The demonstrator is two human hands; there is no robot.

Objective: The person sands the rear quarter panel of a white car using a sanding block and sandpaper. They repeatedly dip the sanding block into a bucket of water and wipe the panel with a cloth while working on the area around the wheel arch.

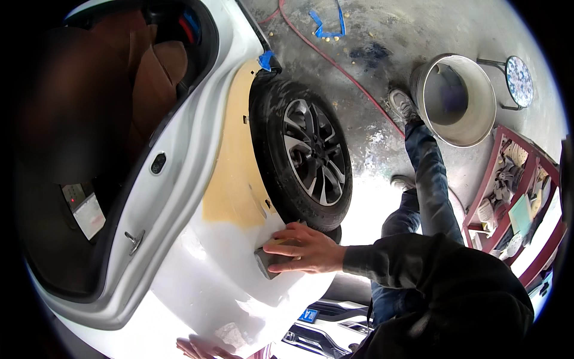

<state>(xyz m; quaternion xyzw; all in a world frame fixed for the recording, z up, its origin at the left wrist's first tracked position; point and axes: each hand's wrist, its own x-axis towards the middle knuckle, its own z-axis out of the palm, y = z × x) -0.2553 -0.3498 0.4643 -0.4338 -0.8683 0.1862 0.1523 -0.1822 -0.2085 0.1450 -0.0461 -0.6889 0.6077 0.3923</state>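
- My right hand (310,248) has its fingers clamped over the grey block (263,263), on the white panel (209,260) beside the tyre (270,158).
- My left hand (200,349) touches the panel, fingers apart.
- I'd keep the block flat, pressing evenly.

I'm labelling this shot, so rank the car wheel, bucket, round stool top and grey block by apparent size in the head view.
1. Car wheel, tyre included
2. Bucket
3. Stool top and grey block, left unranked: the right hand covers part of the block.
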